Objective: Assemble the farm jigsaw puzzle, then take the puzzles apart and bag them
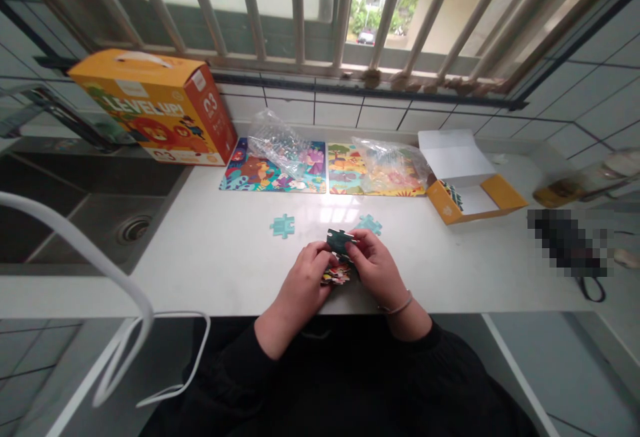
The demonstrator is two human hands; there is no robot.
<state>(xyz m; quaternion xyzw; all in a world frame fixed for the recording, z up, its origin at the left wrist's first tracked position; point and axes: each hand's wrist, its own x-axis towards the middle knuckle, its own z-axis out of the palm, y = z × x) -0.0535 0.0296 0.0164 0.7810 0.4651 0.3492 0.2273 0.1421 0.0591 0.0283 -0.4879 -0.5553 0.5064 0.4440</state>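
Observation:
My left hand (313,273) is closed around a stack of jigsaw puzzle pieces (340,274), whose colourful edges show below its fingers. Between thumb and fingers, my right hand (376,265) pinches a dark green puzzle piece (340,241) just above that stack. The left fingertips come close to the dark piece; whether they touch it I cannot tell. On the white counter, a light teal puzzle piece (283,226) lies ahead and to the left. More teal pieces (369,225) lie just beyond my right hand, partly overlapping.
Two picture boards (235,180) (343,187) lie along the wall, with clear plastic bags (280,143) (393,163) on them. An orange box (150,107) stands at left beside the sink (100,237). At right are an opened box (480,197) and a bottle (590,177). A white cable (100,257) loops at left.

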